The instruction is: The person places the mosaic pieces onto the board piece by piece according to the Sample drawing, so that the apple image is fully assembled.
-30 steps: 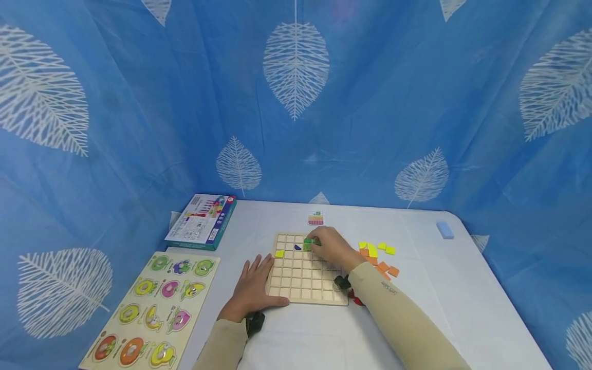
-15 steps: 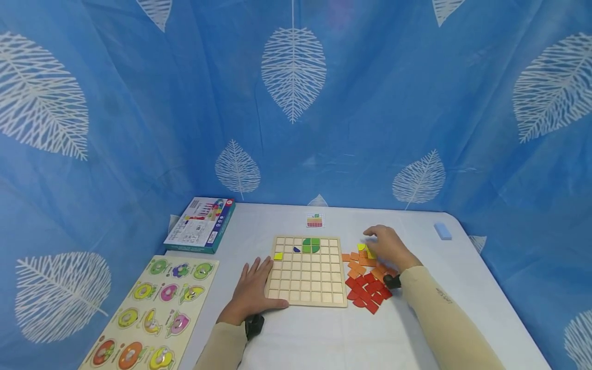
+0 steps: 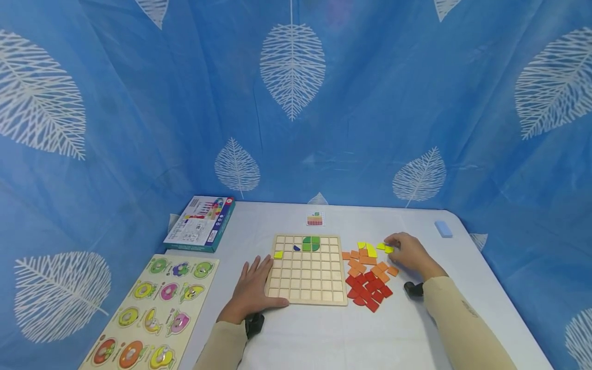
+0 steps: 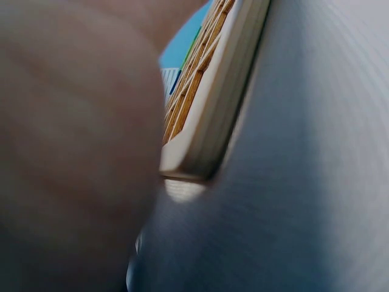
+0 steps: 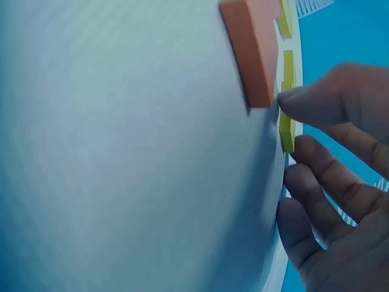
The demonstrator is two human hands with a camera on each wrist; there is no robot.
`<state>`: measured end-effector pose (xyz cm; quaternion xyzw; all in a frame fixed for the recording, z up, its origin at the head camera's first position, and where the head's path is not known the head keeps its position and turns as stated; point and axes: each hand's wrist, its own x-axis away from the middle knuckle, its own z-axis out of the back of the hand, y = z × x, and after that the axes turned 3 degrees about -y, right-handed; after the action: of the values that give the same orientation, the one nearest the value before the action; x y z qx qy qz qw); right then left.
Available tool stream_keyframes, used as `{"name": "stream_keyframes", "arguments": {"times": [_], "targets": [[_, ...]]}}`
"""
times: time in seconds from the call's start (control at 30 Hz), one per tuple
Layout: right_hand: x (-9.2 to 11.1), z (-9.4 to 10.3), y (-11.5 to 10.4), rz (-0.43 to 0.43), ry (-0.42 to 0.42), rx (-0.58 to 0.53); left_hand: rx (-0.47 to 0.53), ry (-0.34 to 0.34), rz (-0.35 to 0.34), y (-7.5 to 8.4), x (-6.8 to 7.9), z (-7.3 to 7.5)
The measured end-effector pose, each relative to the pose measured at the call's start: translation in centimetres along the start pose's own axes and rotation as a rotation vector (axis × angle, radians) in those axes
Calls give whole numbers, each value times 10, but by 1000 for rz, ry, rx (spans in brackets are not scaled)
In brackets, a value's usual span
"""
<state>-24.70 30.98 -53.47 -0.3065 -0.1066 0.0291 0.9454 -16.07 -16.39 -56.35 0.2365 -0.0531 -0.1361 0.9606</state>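
My left hand (image 3: 251,292) lies spread along the left edge and lower left corner of the wooden grid board (image 3: 296,296). In the left wrist view the palm hides most of the board (image 4: 209,121). Green tiles (image 3: 311,244) form a rounded shape near the board's top. A dark blue piece (image 3: 296,248) and a yellow tile (image 3: 278,254) also sit on the board. Right of it, thumb and fingers of my right hand (image 3: 411,254) pinch a yellow tile (image 5: 287,131) lying on the table. Another yellow piece (image 3: 381,246) is just left of it.
Orange tiles (image 3: 368,260), red tiles (image 3: 365,290) and yellow pieces (image 3: 371,250) lie loose right of the board. Behind it is a picture card (image 3: 316,219). A box (image 3: 200,223) and a fruit puzzle board (image 3: 152,308) are at left, a light blue block (image 3: 443,229) at far right.
My right hand has left the green tiles on the board and moved right, past the loose pile, to the yellow tile. The green shape now shows fully. My left hand stays put.
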Motion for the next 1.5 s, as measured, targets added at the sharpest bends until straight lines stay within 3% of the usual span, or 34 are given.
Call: {"name": "stream_keyframes", "arguments": {"times": [0.5,0.73,1.03,1.5], "targets": [[0,-4,3,23,43,-15,-23,14,-5,0,0,-1],[-3,-4,-6,31,63,-21,-23,19,-3,0,1,-2],[-18,-13,-32,137,73,-44,-27,13,-1,2,1,-1],[-31,-52,-105,292,-6,-102,-24,8,2,0,-1,-2]]}}
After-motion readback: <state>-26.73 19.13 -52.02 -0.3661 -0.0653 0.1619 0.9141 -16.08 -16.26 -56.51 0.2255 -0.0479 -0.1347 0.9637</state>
